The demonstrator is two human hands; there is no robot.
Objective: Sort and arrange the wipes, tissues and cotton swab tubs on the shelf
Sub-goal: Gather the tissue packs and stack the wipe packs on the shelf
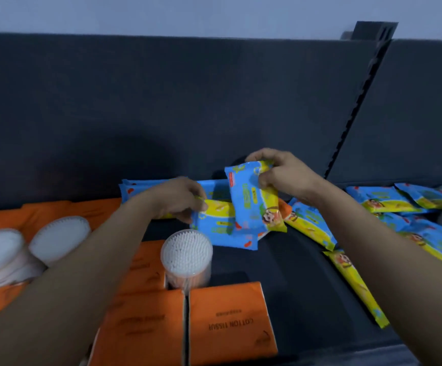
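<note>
While my right hand (pixel 280 175) curls round a wipes pack (pixel 253 199) held tilted above the shelf (pixel 294 276), my left hand (pixel 179 199) pinches the edge of a second pack (pixel 216 228) lying flat beneath it, just behind a cotton swab tub (pixel 187 256) and orange tissue packs (pixel 230 323).

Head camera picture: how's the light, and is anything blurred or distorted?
Head view: dim, bluish light; a soft shadow falls on the back panel; the slotted upright leans, likely wide-angle distortion; the cotton swab tubs at the left and wipes packs at the far right look blurred; the print on the orange tissue pack is readable.
</note>
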